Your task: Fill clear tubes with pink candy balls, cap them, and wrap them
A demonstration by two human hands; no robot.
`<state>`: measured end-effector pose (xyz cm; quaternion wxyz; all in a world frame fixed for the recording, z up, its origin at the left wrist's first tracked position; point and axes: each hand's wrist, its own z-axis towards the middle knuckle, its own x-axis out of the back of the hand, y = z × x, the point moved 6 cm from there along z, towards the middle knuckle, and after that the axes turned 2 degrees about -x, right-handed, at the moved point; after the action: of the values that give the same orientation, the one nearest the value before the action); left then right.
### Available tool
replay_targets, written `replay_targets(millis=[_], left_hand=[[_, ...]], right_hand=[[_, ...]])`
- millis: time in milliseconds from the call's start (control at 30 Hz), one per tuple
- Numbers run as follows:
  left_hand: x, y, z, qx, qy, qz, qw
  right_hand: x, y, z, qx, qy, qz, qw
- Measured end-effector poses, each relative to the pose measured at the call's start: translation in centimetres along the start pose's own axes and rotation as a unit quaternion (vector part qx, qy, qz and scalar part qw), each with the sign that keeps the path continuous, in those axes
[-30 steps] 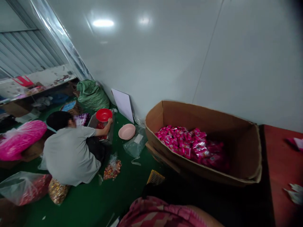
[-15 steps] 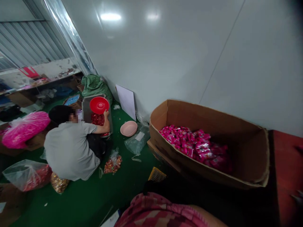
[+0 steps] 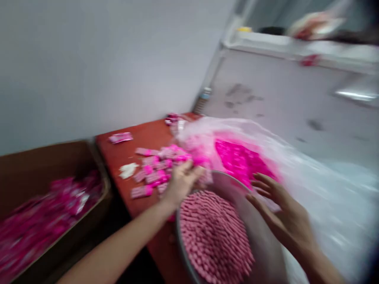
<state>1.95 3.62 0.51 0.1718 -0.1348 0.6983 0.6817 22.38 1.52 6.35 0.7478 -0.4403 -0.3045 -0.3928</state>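
Observation:
My left hand (image 3: 182, 183), blurred by motion, reaches over the near rim of a metal basin (image 3: 268, 236), beside a pile of small pink-and-clear packets (image 3: 156, 165). Whether its bent fingers touch or hold a packet is unclear. My right hand (image 3: 284, 215) hovers above the basin's right side, with its fingers apart and nothing in it. Inside the basin lie many small pink pellets (image 3: 214, 236), packed close together. Behind it, a large clear plastic bag (image 3: 314, 185) lies open around bright pink wrappers (image 3: 239, 157).
The basin and packets are on a red tabletop (image 3: 139, 138). A single pink packet (image 3: 121, 137) and a white scrap (image 3: 128, 170) lie toward its left edge. At left stands a cardboard box (image 3: 97, 165) of pink packets (image 3: 53, 209). A pale wall (image 3: 103, 59) rises behind.
My view has swung right, from the crouching co-worker and the cardboard box to the red table. Both my hands have come into view, and the box now sits at the left.

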Motion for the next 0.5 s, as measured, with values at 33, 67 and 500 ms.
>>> replay_targets(millis=[33,67,500], left_hand=[[0.7,0.4,1.1,-0.001,0.01,-0.016,1.0],[1.7,0.8,2.3,-0.004,0.036,-0.023,0.999],[6.4,2.3,6.3,-0.074,0.158,0.434,0.884]], right_hand=[[1.2,2.1,-0.8,-0.056,0.002,0.011,0.998],[2.3,3.9,-1.8,-0.106,0.015,0.033,0.994],[8.8,14.8,-14.0,-0.339,0.084,-0.007,0.937]])
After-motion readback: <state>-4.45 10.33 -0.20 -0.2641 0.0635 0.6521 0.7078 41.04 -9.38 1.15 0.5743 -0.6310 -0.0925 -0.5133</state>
